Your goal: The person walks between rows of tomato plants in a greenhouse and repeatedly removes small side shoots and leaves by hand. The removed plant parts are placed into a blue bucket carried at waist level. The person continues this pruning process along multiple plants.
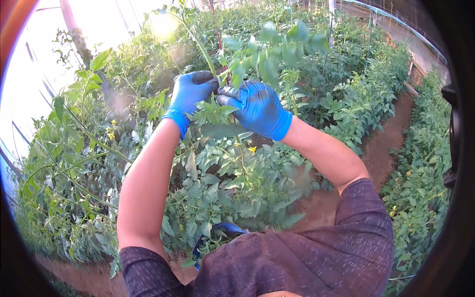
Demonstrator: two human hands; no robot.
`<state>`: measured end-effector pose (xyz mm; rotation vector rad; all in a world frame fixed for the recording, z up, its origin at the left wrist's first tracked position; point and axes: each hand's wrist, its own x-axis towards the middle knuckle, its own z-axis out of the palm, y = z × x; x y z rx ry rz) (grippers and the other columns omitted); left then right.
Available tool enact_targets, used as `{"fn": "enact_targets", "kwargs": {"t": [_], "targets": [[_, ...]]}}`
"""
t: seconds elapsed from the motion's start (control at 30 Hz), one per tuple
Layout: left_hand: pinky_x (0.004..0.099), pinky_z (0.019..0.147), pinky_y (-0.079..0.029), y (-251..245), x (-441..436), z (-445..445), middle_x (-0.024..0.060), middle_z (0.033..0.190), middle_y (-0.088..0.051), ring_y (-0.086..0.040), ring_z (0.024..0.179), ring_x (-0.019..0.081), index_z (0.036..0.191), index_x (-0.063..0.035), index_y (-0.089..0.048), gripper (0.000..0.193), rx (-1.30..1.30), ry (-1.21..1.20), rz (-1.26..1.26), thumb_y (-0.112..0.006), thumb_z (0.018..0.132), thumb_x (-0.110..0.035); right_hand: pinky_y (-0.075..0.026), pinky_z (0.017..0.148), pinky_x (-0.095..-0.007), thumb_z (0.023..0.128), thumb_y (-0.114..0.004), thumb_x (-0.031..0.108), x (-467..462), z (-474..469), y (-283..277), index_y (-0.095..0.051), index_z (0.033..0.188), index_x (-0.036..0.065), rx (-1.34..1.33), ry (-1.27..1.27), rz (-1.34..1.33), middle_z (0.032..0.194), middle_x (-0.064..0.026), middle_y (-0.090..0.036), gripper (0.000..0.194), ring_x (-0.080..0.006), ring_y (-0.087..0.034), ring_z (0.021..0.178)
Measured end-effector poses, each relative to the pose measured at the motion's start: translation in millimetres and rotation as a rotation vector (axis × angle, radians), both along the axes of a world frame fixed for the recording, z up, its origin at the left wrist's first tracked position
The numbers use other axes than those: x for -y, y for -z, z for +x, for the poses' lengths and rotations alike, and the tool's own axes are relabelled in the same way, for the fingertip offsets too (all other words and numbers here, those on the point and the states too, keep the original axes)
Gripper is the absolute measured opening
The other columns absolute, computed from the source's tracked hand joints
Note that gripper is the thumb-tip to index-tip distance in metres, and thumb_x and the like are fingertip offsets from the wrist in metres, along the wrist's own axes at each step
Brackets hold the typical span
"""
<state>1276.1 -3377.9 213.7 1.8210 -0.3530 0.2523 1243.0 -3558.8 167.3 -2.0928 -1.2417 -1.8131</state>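
Observation:
Both my hands wear blue nitrile gloves with dark stains on the fingers. My left hand (193,94) grips the upright green stem of a tomato plant (203,52) between thumb and fingers. Close against it, my right hand (256,105) has its thumb and fingertips pinched at the same stem; what lies between them is hidden. A thin red string (218,28) rises behind the stem and passes down by my fingertips. Blurred tomato leaves (272,52) spread above my right hand. A leafy shoot (212,112) is just below both hands.
Dense tomato plants (237,178) with yellow flowers (252,150) surround me. A blue container (228,228), partly hidden, is by my body. Bare soil paths (386,144) run to the right and lower left. A post (76,37) stands at the upper left, and several strings hang among the plants.

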Motion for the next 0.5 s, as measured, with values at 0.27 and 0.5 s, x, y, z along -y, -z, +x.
{"fn": "enact_targets", "kwargs": {"t": [0.27,0.5], "targets": [[0.0261,0.067,-0.052,5.9,10.1,3.4,0.0106,0.085,-0.069,-0.063,0.072,0.0131,0.102,0.0083,-0.063,0.035,-0.007,0.044,-0.102,-0.075,0.078,-0.014,-0.048,0.072,-0.0346,0.070,-0.064,0.014,6.7,-5.1,-2.4,-0.061,0.096,0.017,-0.066,-0.044,0.046,0.093,-0.0011,-0.062,0.027,-0.0186,-0.060,0.083],[0.0256,0.067,-0.050,5.1,-3.4,5.2,0.0085,0.087,-0.068,-0.062,0.074,0.0113,0.100,0.0050,-0.065,0.032,0.050,-0.026,-0.077,-0.074,0.079,-0.017,-0.049,0.068,-0.0371,0.074,-0.063,0.011,5.1,-30.2,27.7,-0.056,0.090,0.012,-0.309,-0.212,0.060,0.086,-0.0087,-0.061,0.018,-0.0255,-0.061,0.079]]}}
